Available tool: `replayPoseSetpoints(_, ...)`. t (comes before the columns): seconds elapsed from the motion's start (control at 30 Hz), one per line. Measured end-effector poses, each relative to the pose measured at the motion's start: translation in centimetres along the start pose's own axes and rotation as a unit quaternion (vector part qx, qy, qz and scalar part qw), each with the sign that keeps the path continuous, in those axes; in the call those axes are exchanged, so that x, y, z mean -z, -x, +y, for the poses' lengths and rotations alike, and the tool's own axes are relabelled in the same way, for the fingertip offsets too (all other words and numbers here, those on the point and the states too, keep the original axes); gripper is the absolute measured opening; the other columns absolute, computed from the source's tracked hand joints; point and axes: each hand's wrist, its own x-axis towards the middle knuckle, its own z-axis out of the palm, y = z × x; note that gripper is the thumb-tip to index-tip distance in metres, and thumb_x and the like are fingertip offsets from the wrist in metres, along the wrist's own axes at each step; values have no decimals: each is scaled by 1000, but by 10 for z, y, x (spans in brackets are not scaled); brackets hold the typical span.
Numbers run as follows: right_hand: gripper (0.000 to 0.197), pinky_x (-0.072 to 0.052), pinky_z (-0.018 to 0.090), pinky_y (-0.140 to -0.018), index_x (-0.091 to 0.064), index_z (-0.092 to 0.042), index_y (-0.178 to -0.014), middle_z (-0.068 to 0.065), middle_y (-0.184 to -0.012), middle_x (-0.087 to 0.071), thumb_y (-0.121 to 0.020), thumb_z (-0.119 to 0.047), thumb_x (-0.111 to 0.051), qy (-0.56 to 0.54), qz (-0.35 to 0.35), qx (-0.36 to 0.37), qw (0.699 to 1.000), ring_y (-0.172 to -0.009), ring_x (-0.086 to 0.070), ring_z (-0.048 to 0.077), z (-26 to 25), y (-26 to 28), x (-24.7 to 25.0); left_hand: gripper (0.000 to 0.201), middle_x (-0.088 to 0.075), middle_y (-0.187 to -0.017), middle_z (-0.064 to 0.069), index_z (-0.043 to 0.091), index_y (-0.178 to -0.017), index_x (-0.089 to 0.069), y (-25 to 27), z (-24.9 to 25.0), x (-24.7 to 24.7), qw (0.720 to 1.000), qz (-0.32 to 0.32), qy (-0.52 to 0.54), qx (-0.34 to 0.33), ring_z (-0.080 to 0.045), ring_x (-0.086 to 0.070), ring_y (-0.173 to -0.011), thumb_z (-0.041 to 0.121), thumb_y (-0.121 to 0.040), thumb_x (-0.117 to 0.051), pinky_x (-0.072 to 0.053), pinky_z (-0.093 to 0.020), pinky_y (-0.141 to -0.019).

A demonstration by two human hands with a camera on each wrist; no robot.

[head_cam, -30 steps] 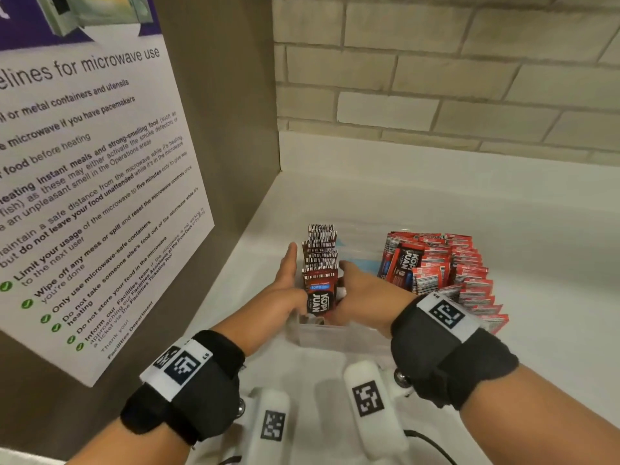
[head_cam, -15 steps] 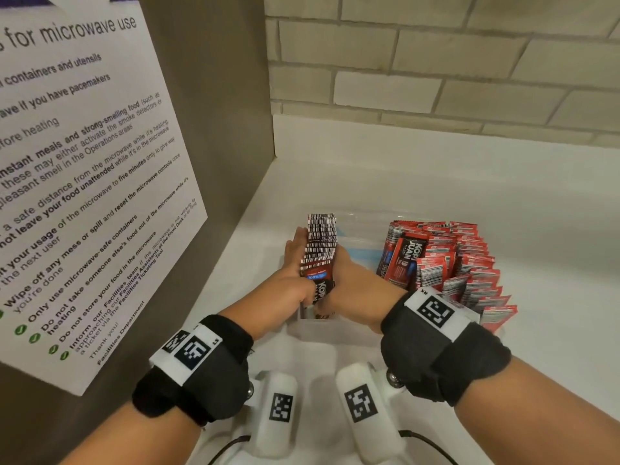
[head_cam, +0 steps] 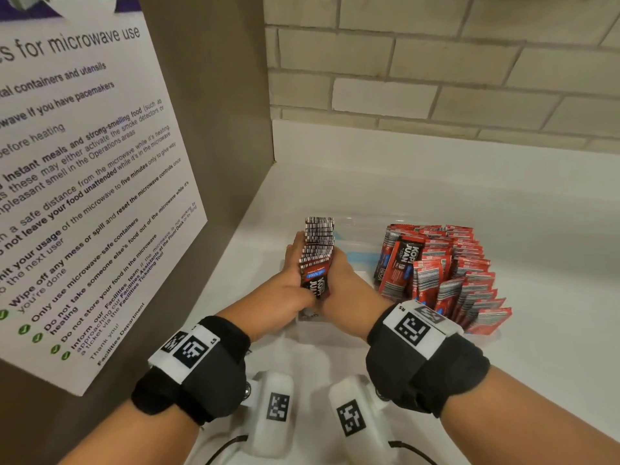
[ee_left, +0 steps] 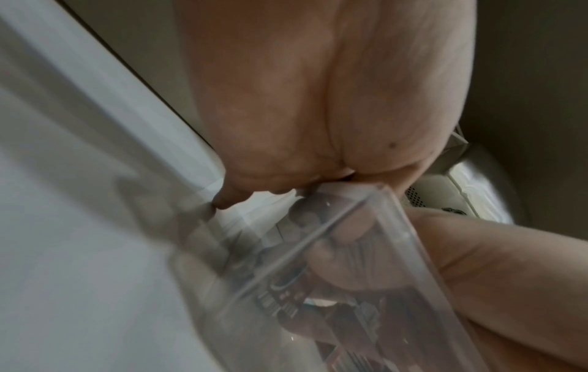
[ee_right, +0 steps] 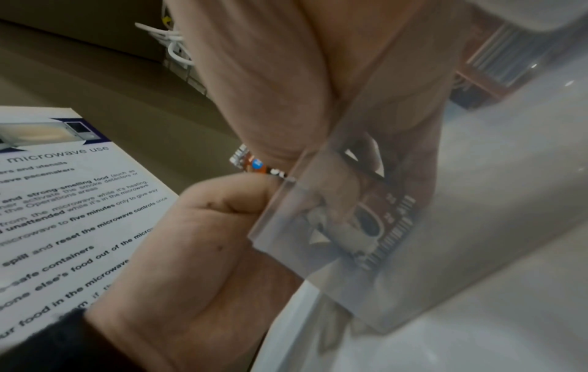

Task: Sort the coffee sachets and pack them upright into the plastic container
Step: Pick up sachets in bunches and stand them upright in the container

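A stack of dark red coffee sachets [head_cam: 318, 253] stands upright at the left end of the clear plastic container [head_cam: 330, 330]. Both hands squeeze it. My left hand [head_cam: 293, 273] lies along its left side with the thumb on the front sachet. My right hand [head_cam: 344, 280] wraps its right side. In the right wrist view the front sachet [ee_right: 375, 221] shows through the container wall [ee_right: 280, 226]. Through the container rim [ee_left: 350, 221] in the left wrist view I see curled fingers. Bright red sachets [head_cam: 443, 263] fill the container's right part, fanned and leaning.
A brown side panel with a microwave-use poster [head_cam: 84, 196] rises close on the left. A brick wall [head_cam: 436, 78] closes the back of the white counter [head_cam: 503, 203]. Two white marked devices [head_cam: 275, 407] with cables lie below my wrists.
My left hand, earlier flat beside the stack, now presses against it with the thumb on the front. Both hands have drawn together, tightening the stack.
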Motion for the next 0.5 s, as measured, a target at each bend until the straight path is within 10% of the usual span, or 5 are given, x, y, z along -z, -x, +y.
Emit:
replayPoseSetpoints(0.23,79,-49,44,-92,-27,-14,-132,12,-123,-47,-65,-7,-68,4,1,-7,1000,-109,-55,26,2,-2,0,94,19,-157,12,32,-147,15,-3,4,0,997,17,-69,-6,-10,14,-145,-14,-85,-39,-32,-15,-104)
replayPoseSetpoints(0.33,71,-49,42,-93,-31,-13,-129,9,-121,-49,-70,-7,-71,22,1,-28,999,-108,-55,24,0,0,4,101,12,-159,8,33,-147,17,-4,0,1,997,16,-76,12,-17,3,-148,0,-79,-49,-24,-34,-116)
replayPoseSetpoints(0.5,73,-50,37,-91,-33,-11,-129,9,-119,-52,-69,-1,-74,13,-12,-41,999,-106,-56,22,-4,3,12,115,-7,-160,-2,40,-147,17,-2,-3,6,998,6,-67,22,-19,-31,-140,14,-61,-54,-50,-34,-96)
